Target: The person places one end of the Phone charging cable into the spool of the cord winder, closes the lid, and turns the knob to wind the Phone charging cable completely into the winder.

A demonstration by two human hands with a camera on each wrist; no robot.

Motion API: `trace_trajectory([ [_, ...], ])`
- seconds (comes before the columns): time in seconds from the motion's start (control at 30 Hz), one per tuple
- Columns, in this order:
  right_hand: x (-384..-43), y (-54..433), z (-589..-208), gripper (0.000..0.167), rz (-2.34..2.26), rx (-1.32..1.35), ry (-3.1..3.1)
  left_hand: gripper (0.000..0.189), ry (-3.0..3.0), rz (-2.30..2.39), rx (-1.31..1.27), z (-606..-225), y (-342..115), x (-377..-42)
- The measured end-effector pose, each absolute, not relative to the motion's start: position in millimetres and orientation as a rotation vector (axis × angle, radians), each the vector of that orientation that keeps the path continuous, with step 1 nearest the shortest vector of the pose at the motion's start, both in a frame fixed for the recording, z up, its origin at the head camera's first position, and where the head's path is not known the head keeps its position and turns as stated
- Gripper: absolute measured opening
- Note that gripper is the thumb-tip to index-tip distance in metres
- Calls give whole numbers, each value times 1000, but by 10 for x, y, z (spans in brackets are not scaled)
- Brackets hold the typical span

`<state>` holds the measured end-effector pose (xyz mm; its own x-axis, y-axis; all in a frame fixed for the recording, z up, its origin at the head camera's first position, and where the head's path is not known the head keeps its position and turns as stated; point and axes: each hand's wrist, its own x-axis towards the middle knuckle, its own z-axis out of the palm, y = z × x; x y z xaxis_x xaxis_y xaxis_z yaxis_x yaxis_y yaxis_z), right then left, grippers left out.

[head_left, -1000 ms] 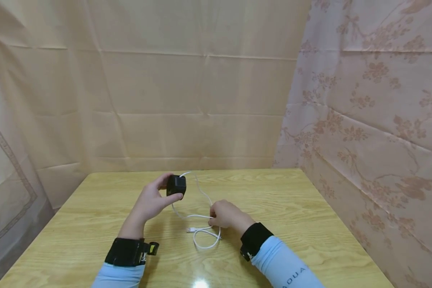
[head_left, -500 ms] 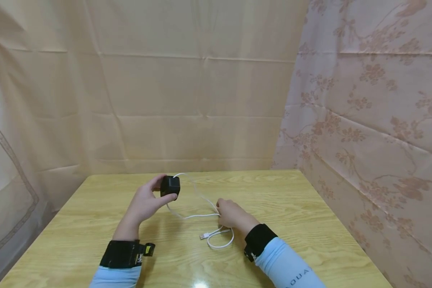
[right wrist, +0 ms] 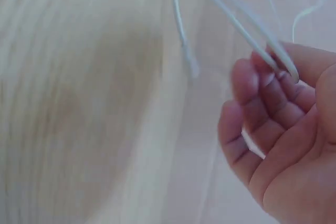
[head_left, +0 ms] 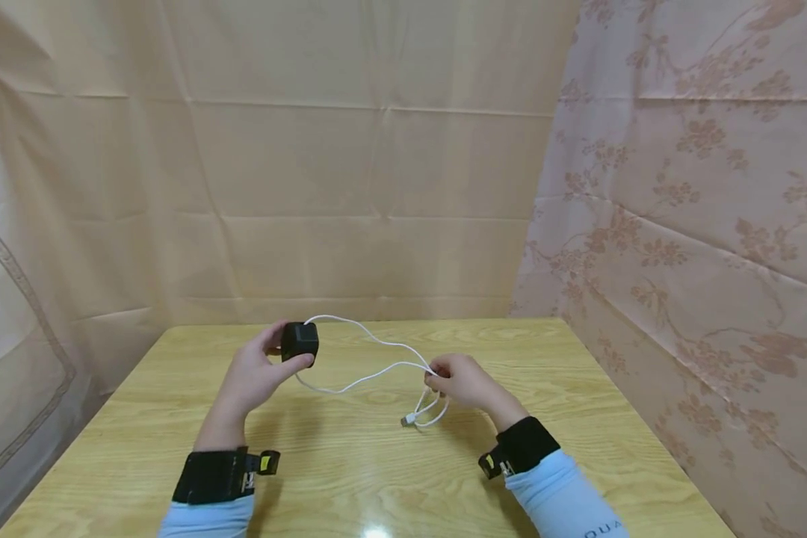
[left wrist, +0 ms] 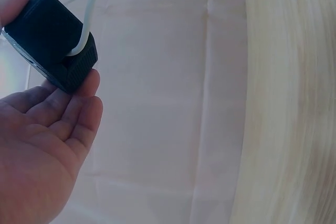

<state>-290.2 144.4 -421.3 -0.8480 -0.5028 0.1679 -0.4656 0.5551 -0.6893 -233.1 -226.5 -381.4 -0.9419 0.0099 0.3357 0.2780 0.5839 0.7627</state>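
Cloth [head_left: 376, 187] is hanging behind the desk's [head_left: 350, 478] far edge, and floral cloth [head_left: 699, 194] is flanking its right edge. Two black wristbands [head_left: 211, 476] are meeting two light blue sleeves [head_left: 568, 493]. One black block [head_left: 299, 341] is hovering above the desk, toward its far edge and left of centre; the left hand's [head_left: 255, 377] grip is clamping it between thumb and fingers. White cable [head_left: 393, 344] is running in two strands to the right hand [head_left: 467, 381], whose grip is pinching it and hiding where strands meet. One connector [head_left: 410, 420] is dangling below.
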Motion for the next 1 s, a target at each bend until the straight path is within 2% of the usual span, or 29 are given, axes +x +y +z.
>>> trace_trajectory([
  [0.77, -2777, 2048, -4013, 18, -1270, -811, 2975, 81, -2538, -1354, -110, -3717, -2510, -2233],
  [1.0, -2759, 2158, -3987, 8, -1151, -800, 3033, 74, -2540, -1444, -104, -3657, -2510, -2177],
])
